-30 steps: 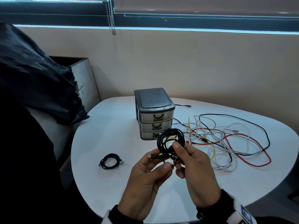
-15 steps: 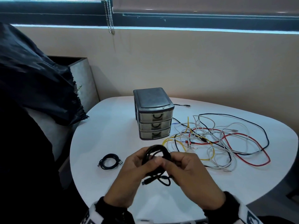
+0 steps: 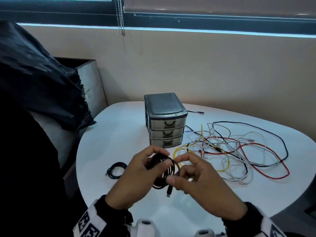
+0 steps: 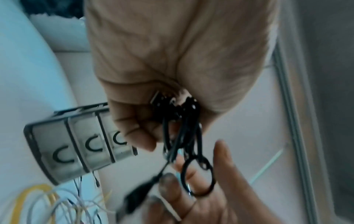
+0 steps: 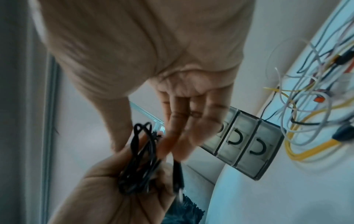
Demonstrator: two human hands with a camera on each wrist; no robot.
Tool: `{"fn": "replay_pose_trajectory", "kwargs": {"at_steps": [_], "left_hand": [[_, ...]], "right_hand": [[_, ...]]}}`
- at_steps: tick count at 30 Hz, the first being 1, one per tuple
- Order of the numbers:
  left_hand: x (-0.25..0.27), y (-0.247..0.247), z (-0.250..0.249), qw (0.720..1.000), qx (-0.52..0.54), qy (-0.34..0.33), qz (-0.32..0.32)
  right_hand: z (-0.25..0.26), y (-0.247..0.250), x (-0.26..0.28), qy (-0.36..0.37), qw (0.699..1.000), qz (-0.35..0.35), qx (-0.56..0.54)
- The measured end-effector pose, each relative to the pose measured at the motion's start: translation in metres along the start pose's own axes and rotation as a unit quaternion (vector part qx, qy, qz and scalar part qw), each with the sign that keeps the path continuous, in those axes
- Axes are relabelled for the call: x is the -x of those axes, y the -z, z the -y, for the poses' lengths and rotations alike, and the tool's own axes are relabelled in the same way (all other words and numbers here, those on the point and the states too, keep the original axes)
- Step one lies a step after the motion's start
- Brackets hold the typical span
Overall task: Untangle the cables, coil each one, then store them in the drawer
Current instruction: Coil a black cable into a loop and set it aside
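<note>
Black cable (image 3: 164,170), wound into a small coil, is held above the near part of the white table (image 3: 123,127): the left hand (image 3: 136,175) has its fingers curled round the loops, and the right hand (image 3: 196,178) pinches the strand close to its plug, which hangs free just below. Behind the hands, toward the far side, stands a grey three-drawer unit (image 3: 165,120) with all drawers pushed in, and to its right sprawls a tangle of white, red, yellow and black cables (image 3: 230,151). Left of the hands a second coiled black cable (image 3: 116,169) lies flat on the table.
</note>
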State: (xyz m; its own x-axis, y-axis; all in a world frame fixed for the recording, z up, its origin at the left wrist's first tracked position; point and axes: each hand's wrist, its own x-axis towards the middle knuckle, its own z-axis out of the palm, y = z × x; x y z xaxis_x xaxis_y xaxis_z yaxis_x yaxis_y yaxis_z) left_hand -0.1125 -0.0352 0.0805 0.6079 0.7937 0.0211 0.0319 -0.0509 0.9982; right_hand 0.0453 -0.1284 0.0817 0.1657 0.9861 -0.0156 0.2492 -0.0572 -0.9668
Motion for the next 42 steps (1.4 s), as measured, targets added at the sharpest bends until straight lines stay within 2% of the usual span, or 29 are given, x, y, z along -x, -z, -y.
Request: {"fn": "replay_pose_trajectory", "kwargs": {"at_steps": [3,6,9,14,19,23,28,31,35,39,42], "left_hand": [[-0.003,0.003,-0.001,0.989,0.130,0.013,-0.063],[-0.004,0.008,-0.004,0.981,0.158,0.011,-0.110],[-0.003,0.003,-0.005,0.980,0.161,0.002,-0.113],[0.000,0.001,-0.005,0.978,0.178,0.019,-0.105],[0.002,0.000,-0.002,0.962,0.248,0.050,-0.103],[0.003,-0.002,-0.001,0.965,0.231,0.043,-0.118],[0.003,-0.002,-0.003,0.965,0.227,0.045,-0.123],[0.002,-0.005,0.000,0.973,0.183,0.027,-0.141],[0.002,-0.014,0.002,0.982,0.114,-0.011,-0.153],[0.002,-0.015,0.000,0.977,0.132,-0.010,-0.167],[-0.001,-0.012,-0.002,0.965,0.156,-0.028,-0.208]], "right_hand": [[0.000,-0.001,0.004,0.002,0.999,0.023,0.048],[-0.002,0.002,0.005,0.011,1.000,0.005,0.019],[0.004,-0.006,0.003,0.029,0.999,-0.004,-0.021],[0.006,-0.018,-0.003,0.076,0.994,-0.079,-0.022],[0.007,-0.023,-0.001,0.062,0.995,-0.051,-0.067],[0.004,-0.025,0.002,0.077,0.993,-0.063,-0.070],[0.005,-0.017,0.002,0.081,0.979,-0.127,-0.135],[0.008,-0.018,0.003,0.103,0.965,-0.173,-0.170],[0.010,-0.021,0.004,0.153,0.953,-0.237,-0.115],[0.013,-0.017,0.004,0.172,0.949,-0.249,-0.085],[0.015,-0.008,0.002,0.130,0.946,-0.230,-0.186]]}}
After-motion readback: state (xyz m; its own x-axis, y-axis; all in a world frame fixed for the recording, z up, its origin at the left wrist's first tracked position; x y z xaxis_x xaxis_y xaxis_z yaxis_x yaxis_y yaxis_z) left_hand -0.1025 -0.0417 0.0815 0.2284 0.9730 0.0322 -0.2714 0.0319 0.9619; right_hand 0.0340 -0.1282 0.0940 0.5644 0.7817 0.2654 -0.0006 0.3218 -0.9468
